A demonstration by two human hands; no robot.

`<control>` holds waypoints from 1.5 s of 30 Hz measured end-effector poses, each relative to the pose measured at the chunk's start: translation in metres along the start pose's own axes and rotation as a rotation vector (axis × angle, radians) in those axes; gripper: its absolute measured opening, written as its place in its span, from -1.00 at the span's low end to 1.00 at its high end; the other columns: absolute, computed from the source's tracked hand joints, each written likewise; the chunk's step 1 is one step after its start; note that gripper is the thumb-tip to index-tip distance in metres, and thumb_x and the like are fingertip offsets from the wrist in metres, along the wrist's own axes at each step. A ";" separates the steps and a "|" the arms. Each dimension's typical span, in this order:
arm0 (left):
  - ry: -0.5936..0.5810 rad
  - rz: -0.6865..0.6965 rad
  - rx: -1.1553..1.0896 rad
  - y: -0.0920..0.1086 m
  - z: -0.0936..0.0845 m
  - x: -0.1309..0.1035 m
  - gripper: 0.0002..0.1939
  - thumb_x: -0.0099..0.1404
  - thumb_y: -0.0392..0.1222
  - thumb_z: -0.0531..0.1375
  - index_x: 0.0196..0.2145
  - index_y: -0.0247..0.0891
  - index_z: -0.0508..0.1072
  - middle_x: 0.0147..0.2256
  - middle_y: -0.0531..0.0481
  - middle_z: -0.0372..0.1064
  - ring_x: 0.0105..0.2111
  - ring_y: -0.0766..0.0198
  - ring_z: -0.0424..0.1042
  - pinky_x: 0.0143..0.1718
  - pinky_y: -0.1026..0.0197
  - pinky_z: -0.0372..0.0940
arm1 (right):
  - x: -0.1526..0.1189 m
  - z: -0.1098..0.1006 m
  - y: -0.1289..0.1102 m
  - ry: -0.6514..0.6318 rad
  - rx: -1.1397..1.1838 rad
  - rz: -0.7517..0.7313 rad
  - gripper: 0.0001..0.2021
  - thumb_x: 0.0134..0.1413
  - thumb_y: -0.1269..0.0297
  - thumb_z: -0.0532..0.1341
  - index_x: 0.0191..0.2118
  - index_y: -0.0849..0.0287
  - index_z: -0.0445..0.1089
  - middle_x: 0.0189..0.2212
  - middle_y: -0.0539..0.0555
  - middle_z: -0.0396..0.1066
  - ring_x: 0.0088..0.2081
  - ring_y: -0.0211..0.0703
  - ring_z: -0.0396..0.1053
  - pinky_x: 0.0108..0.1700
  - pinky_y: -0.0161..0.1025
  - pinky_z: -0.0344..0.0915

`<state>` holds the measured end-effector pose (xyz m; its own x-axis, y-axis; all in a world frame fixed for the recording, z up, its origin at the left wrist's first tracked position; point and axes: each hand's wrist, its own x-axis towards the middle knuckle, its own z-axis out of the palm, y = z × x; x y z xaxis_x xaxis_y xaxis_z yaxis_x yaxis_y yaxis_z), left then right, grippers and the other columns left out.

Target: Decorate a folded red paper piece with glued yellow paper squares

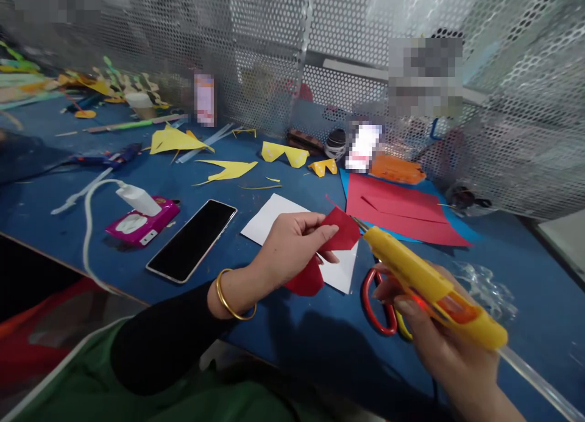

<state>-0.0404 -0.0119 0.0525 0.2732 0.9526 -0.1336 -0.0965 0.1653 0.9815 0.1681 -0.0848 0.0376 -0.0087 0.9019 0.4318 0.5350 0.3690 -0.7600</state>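
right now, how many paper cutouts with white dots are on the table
2: a yellow cutout toward the back, and a smaller orange cutout to its right; others may be hidden.

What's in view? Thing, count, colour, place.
Table: 1, blue, beneath
Perforated panelling: uncounted, grey, behind
Blurred screens: 2, pale, back
Phone: 1, black, left
Power strip: 1, magenta, left
Corded tool: 1, blue, left
Clutter: many, mixed, far left
Cut-outs: several, yellow-orange, back
Stacked sheets: several, red over blue, right
Orange bundle: 1, orange, right
White sheet: 1, white, centre
Held paper: count unclear, red, centre
Glue gun: 1, yellow, right
Scissors: 1, red-handled, right
Bangle: 1, gold, lower centre
Left hand: 1, holding paper
Right hand: 1, holding glue gun
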 end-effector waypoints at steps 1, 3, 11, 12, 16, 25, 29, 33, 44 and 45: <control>-0.007 0.000 -0.003 -0.001 0.000 0.000 -0.87 0.33 -0.21 0.23 -0.26 -0.27 0.58 -0.38 -0.04 0.59 -0.55 0.36 0.52 -0.51 0.34 0.33 | -0.002 0.002 -0.003 0.015 -0.023 0.021 -0.78 0.20 0.01 0.28 -0.25 0.04 0.51 -0.38 0.01 0.51 -0.38 -0.17 0.46 -0.40 -0.25 0.33; -0.023 0.002 -0.002 -0.002 0.000 0.000 -0.88 0.32 -0.22 0.23 -0.24 -0.27 0.55 -0.40 -0.03 0.58 -0.55 0.36 0.52 -0.53 0.35 0.32 | -0.004 0.006 -0.007 0.040 -0.064 0.063 -0.75 0.20 -0.03 0.27 -0.23 0.03 0.49 -0.38 -0.02 0.49 -0.41 -0.21 0.42 -0.41 -0.24 0.28; -0.043 0.012 0.020 -0.004 0.001 0.000 -0.86 0.36 -0.20 0.19 -0.35 -0.27 0.47 -0.53 0.06 0.43 -0.54 0.35 0.54 -0.57 0.40 0.28 | -0.007 0.008 -0.007 0.037 -0.233 0.054 -0.70 0.22 -0.08 0.23 -0.22 0.03 0.51 -0.32 0.02 0.52 -0.39 -0.16 0.46 -0.44 -0.21 0.27; -0.047 0.010 0.019 -0.004 0.001 -0.001 -0.86 0.36 -0.21 0.18 -0.36 -0.26 0.47 -0.52 0.06 0.43 -0.53 0.35 0.54 -0.58 0.40 0.28 | -0.007 0.008 -0.006 0.034 -0.242 0.054 -0.71 0.22 -0.07 0.23 -0.21 0.03 0.51 -0.32 0.02 0.53 -0.39 -0.16 0.46 -0.45 -0.21 0.27; -0.048 0.014 0.018 -0.004 0.002 -0.002 -0.88 0.33 -0.23 0.18 -0.37 -0.26 0.46 -0.50 0.05 0.45 -0.54 0.35 0.54 -0.59 0.40 0.28 | -0.007 0.008 -0.003 0.033 -0.242 0.035 -0.73 0.20 -0.05 0.26 -0.20 0.02 0.51 -0.29 0.02 0.54 -0.35 -0.15 0.48 -0.45 -0.22 0.26; -0.041 0.016 0.004 -0.003 0.003 -0.003 -0.92 0.29 -0.24 0.23 -0.35 -0.25 0.51 -0.53 0.06 0.46 -0.55 0.35 0.53 -0.59 0.40 0.29 | -0.007 0.010 0.000 0.025 -0.230 0.012 -0.76 0.21 -0.01 0.26 -0.18 0.04 0.49 -0.28 0.03 0.53 -0.35 -0.14 0.47 -0.43 -0.22 0.26; -0.039 0.016 0.012 -0.004 0.003 -0.003 -0.91 0.31 -0.28 0.20 -0.35 -0.26 0.50 -0.53 0.07 0.46 -0.54 0.36 0.53 -0.59 0.42 0.29 | -0.007 0.010 -0.003 0.015 -0.259 0.022 -0.74 0.24 -0.03 0.24 -0.18 0.03 0.49 -0.31 0.01 0.51 -0.36 -0.17 0.46 -0.42 -0.22 0.26; -0.037 0.025 0.025 -0.004 0.003 -0.003 -0.90 0.31 -0.29 0.19 -0.34 -0.27 0.51 -0.52 0.05 0.47 -0.54 0.35 0.54 -0.58 0.40 0.30 | -0.006 0.011 -0.005 0.021 -0.278 0.007 -0.74 0.25 -0.04 0.23 -0.22 0.04 0.48 -0.33 0.01 0.50 -0.39 -0.18 0.44 -0.43 -0.23 0.25; -0.028 0.023 0.045 -0.004 0.003 -0.002 -0.89 0.30 -0.26 0.20 -0.36 -0.24 0.52 -0.54 0.04 0.48 -0.52 0.33 0.55 -0.56 0.38 0.31 | -0.004 0.011 -0.003 0.033 -0.261 -0.036 -0.78 0.23 0.02 0.26 -0.27 0.04 0.47 -0.36 0.01 0.49 -0.43 -0.19 0.41 -0.48 -0.24 0.23; -0.029 0.023 0.046 -0.003 0.003 -0.002 -0.89 0.30 -0.26 0.20 -0.36 -0.24 0.52 -0.54 0.04 0.47 -0.52 0.33 0.55 -0.56 0.38 0.31 | -0.004 0.011 -0.003 0.035 -0.270 -0.033 -0.78 0.23 0.01 0.26 -0.27 0.04 0.46 -0.36 0.01 0.49 -0.43 -0.19 0.40 -0.48 -0.24 0.23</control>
<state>-0.0378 -0.0155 0.0498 0.2988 0.9482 -0.1078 -0.0593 0.1312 0.9896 0.1570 -0.0876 0.0329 -0.0036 0.8804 0.4741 0.7411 0.3207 -0.5899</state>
